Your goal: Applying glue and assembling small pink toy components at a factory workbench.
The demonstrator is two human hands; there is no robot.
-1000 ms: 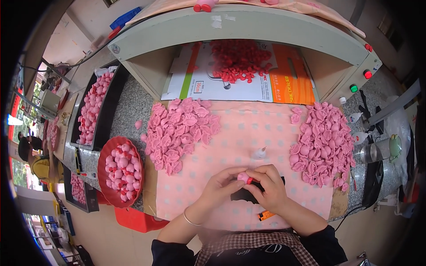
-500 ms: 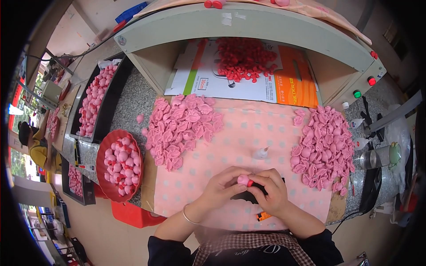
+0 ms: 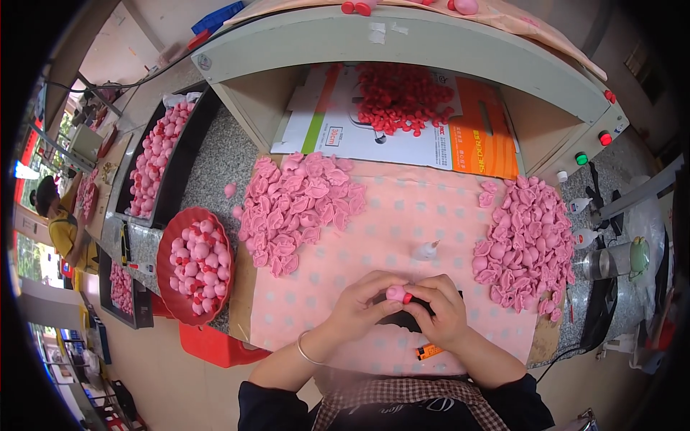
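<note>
My left hand [image 3: 361, 307] and my right hand [image 3: 442, 310] meet over the near edge of a pink dotted cloth [image 3: 402, 215]. Together they pinch a small pink piece with a red tip [image 3: 397, 294]. A dark flat object [image 3: 410, 321] lies under my hands, mostly hidden. An orange lighter [image 3: 429, 351] rests just below my right wrist. A small white glue bottle [image 3: 425, 251] stands on the cloth just beyond my fingers.
Heaps of pink shell-like pieces lie left [image 3: 298, 205] and right [image 3: 528, 241] on the cloth. A red bowl [image 3: 175, 248] of pink-and-red pieces sits at left, beside a black tray [image 3: 159, 159]. Red small parts [image 3: 399, 97] lie under a shelf. A person [image 3: 57, 223] sits far left.
My hands stay joined on the small pink piece, with only slight finger shifts. The view has tilted a little.
</note>
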